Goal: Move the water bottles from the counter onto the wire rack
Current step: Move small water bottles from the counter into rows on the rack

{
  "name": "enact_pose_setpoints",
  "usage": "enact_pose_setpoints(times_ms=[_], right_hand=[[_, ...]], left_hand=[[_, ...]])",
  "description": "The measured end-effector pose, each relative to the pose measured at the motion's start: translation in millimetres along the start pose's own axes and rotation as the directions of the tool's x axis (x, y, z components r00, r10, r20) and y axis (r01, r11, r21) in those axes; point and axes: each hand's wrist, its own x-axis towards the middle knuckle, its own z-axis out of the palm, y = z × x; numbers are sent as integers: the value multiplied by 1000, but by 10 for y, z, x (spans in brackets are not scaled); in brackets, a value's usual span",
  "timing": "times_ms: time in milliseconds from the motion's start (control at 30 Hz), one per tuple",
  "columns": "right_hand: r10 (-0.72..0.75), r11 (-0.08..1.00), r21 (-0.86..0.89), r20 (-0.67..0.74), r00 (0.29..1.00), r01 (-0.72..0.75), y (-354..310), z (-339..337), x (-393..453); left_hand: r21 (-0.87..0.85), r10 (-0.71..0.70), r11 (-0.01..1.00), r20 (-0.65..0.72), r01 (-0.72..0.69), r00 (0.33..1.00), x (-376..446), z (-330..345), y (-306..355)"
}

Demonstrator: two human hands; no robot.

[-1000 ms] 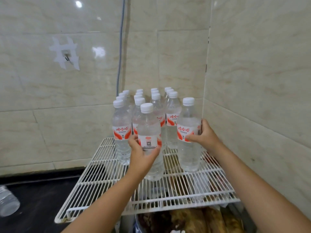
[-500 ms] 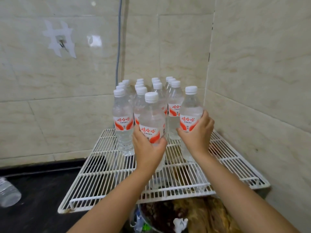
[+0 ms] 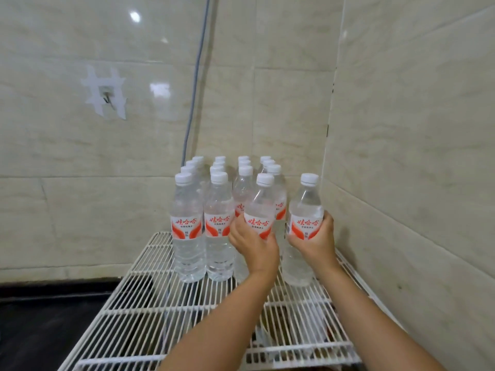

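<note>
Both forearms reach forward and up from the bottom edge over the white wire rack [image 3: 150,311], bare and nearly parallel. The left hand [image 3: 254,246] wraps a bottle [image 3: 261,207] at its red-and-white label, back of the hand toward the camera, fingers curled round the far side and thumb on the left; the bottle leans slightly to the right, and whether its base touches the rack cannot be told, since the hand and wrist hide it. The right hand [image 3: 316,236] grips a second bottle [image 3: 305,210] at label height from the right, thumb across the front lower edge of the label; this bottle stands upright with its base on the rack wires, just beside the side wall. Left of them and behind, a block of capped bottles [image 3: 203,223] stands in rows in the tiled corner. A grey cable [image 3: 197,76] runs down the back wall
</note>
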Motion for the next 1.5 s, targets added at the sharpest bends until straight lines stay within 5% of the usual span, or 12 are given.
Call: enact_pose_setpoints(times_ms=[133,233,300,400,533,600,800,1367,1500], right_hand=[[2,999,50,142,990,-9,-21,66,83],[10,996,81,205,979,-27,-23,110,131],[14,995,94,232,973,-36,5,132,168],[11,997,67,267,964,-30,54,168,190],[101,991,54,329,939,-126,82,141,214],[192,972,58,355,915,-226,92,96,221],[300,954,-128,420,857,-271,75,4,112],[211,932,-343,244,947,-120,125,189,1],[27,848,-528,131,991,47,-7,178,-131]], left_hand=[[76,27,997,-74,-21,997,59,70,-73],[256,286,930,-61,-262,956,67,49,-231],[422,507,782,-4,-458,862,78,-11,-357],[664,642,487,169,-568,748,123,-210,-470],[712,618,117,493,-692,612,197,-505,-623],[722,549,44,560,-691,620,233,-564,-651],[739,485,76,559,-669,672,298,-512,-715],[782,421,77,537,-619,731,335,-498,-657],[800,467,98,489,-593,737,242,-655,-553]])
